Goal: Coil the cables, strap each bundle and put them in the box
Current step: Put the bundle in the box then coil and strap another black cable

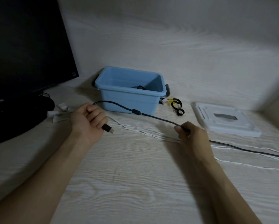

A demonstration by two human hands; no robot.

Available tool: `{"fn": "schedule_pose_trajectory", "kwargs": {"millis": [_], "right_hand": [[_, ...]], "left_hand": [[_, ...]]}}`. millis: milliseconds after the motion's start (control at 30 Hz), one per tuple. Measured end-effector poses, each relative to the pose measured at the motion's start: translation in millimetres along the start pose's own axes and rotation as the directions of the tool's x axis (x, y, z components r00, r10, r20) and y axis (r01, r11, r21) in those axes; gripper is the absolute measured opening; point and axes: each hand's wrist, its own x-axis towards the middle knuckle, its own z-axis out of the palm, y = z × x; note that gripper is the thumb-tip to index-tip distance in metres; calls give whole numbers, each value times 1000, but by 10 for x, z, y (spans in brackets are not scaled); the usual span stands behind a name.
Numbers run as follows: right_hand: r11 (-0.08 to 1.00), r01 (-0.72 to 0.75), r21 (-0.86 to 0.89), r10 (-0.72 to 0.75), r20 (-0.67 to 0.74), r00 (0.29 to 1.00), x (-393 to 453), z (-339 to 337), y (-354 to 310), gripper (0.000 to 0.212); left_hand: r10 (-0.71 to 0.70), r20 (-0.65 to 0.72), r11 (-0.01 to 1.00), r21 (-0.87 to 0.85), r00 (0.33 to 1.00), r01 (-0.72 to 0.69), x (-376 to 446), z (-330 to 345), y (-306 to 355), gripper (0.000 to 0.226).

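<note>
The left hand (90,120) grips the black cable (158,118) near its plug end — the plug sticks out below the fist. The right hand (190,136) pinches the same cable farther along, lifted above the desk (135,183). The blue box (130,92) sits just behind, a dark cable inside it.

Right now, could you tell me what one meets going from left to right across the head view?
Monitor → white cable plugs → left hand → blue box → straps → right hand → white lid.
</note>
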Motion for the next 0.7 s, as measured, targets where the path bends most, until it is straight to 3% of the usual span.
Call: {"fn": "schedule_pose_trajectory", "kwargs": {"millis": [100,200,300,367,500,600,700], "right_hand": [[980,187,72,-168,-221,961,-74,-15,-171,14],[923,384,18,-361,-304,882,-139,5,-323,8],[872,453,-185,-489,-284,825,-262,93,-444,3],[837,497,-231,-544,-242,803,-354,138,-541,4],[763,629,-151,-643,-68,763,-499,217,-663,8],[713,696,-84,-697,26,717,-542,269,-685,10],[673,739,-22,-738,39,673,-551,291,-693,8]], "left_hand": [[55,-46,997,-56,997,-57,33,5,-3,42],[73,-49,996,-56,996,-76,92,31,-15,42],[84,-1,996,21,996,-84,91,58,-53,35],[67,70,993,89,995,-73,53,72,-74,29],[13,186,946,315,982,-72,-47,124,-173,25],[-61,266,932,359,962,-40,-107,149,-306,28],[-54,315,906,414,948,-86,-166,137,-435,15]]}}
